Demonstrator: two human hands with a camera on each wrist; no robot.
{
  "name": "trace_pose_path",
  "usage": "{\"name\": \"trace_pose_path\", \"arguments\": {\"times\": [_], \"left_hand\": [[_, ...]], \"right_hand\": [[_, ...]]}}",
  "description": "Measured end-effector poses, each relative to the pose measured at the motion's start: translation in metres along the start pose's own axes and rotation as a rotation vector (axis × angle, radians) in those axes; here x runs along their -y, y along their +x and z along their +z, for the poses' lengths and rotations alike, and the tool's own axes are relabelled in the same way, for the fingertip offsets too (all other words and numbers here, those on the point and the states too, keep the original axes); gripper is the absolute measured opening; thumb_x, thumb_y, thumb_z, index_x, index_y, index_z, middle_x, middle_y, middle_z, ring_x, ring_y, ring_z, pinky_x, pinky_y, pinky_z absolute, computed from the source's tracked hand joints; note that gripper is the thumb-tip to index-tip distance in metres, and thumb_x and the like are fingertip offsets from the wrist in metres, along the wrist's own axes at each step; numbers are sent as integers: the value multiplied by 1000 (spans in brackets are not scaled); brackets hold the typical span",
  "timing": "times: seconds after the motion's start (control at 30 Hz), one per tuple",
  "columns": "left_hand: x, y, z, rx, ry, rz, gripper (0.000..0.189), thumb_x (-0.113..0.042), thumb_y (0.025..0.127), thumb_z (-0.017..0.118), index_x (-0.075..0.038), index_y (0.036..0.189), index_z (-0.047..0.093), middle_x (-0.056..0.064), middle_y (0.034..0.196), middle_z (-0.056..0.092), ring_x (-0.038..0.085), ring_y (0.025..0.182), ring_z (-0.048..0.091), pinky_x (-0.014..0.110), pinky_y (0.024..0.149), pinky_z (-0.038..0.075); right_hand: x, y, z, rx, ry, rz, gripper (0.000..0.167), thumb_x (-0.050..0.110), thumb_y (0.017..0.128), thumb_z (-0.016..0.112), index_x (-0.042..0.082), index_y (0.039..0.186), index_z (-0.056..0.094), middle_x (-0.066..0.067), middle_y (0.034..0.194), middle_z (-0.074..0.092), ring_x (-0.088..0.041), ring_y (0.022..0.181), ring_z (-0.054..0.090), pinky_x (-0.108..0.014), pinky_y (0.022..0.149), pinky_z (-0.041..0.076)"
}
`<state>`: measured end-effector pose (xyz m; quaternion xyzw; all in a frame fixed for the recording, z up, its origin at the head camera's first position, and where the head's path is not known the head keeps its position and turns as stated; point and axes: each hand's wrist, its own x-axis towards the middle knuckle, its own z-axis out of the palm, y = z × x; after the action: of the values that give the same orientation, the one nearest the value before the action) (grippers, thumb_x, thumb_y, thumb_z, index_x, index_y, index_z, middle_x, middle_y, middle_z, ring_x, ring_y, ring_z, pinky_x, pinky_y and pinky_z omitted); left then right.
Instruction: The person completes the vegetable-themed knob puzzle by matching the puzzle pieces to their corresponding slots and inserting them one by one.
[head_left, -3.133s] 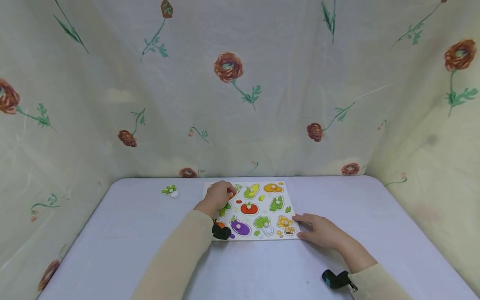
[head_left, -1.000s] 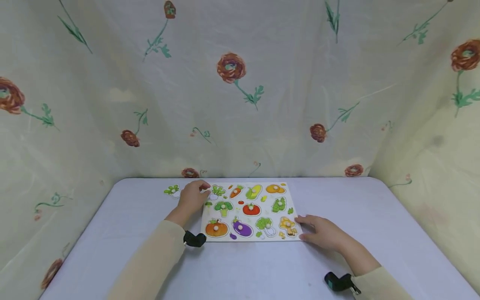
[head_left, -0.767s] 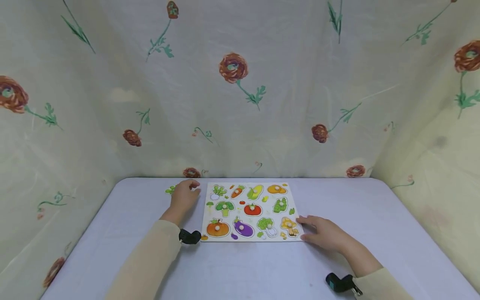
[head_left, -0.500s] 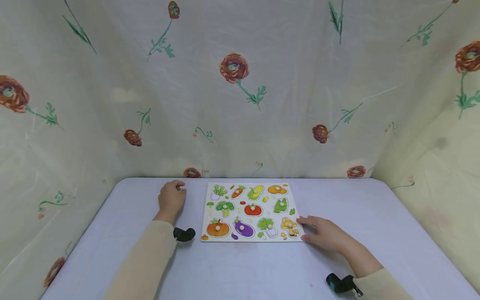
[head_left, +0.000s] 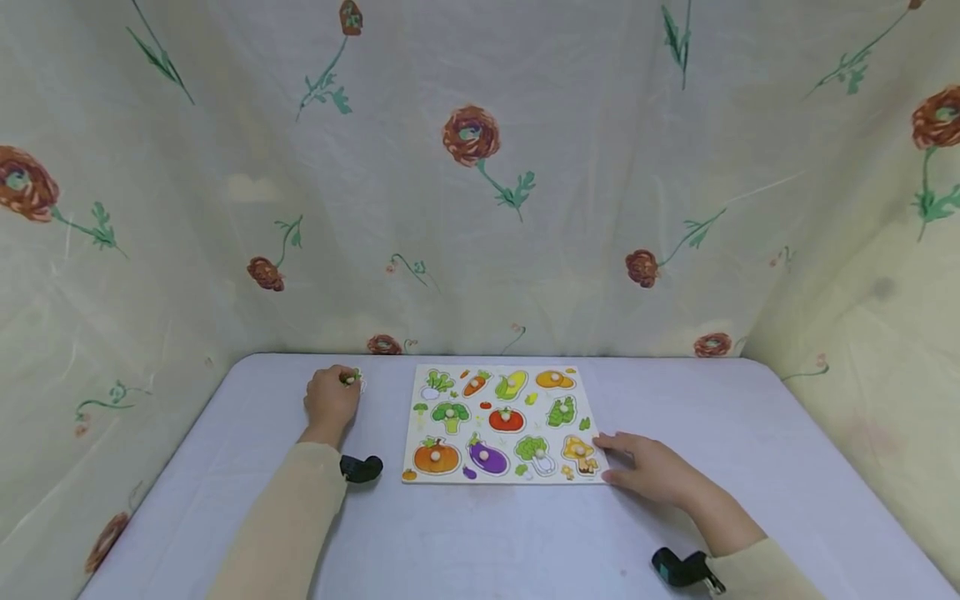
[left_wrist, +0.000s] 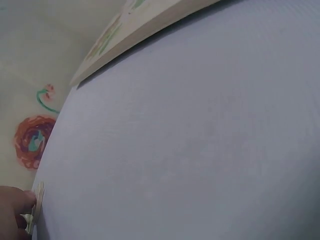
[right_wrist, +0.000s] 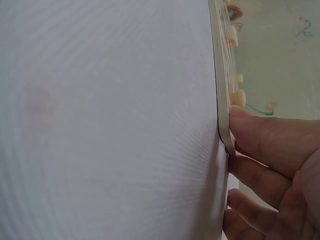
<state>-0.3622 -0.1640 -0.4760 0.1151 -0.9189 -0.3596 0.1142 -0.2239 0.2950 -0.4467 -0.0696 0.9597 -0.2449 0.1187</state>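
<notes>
My left hand point(head_left: 330, 404) is at the far left of the table, pinching a knobbed vegetable puzzle piece point(head_left: 349, 379) with green leaves and a white base. Fingers cover most of this piece. In the left wrist view the piece point(left_wrist: 38, 205) stands tilted on edge at the fingertips. The white vegetable puzzle board point(head_left: 483, 446) lies flat at the middle, with a pumpkin, eggplant, tomato, corn and other pictures, many with knobs. My right hand point(head_left: 645, 464) holds the board's near right corner; in the right wrist view the thumb point(right_wrist: 270, 137) rests against its upper face.
A pale cloth covers the table point(head_left: 465, 542). Behind and on both sides hangs a flower-printed curtain point(head_left: 570, 250). A black camera point(head_left: 362, 469) is strapped at the left wrist, and another black camera point(head_left: 678, 565) at the right.
The left hand has left the upper left of the board, moved left and taken hold of the leafy puzzle piece. The right hand has stayed at the board's corner.
</notes>
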Motion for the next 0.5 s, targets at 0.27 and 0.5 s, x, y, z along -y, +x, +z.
{"name": "trace_pose_path", "arguments": {"times": [0.27,0.5], "left_hand": [[2,0,-2,-32,1,27,19,-9,95,64,3,109,69,22,107,67,42,104,61,54,87,43],[2,1,-1,0,28,22,18,-11,97,63,0,110,67,19,111,67,41,106,60,54,89,43]], "right_hand": [[2,0,-1,2,2,8,57,30,89,75,11,140,60,-27,148,45,-50,139,36,-66,109,30],[3,-1,-1,-2,-2,4,57,30,89,76,10,140,60,-29,148,44,-51,138,35,-66,109,30]]}}
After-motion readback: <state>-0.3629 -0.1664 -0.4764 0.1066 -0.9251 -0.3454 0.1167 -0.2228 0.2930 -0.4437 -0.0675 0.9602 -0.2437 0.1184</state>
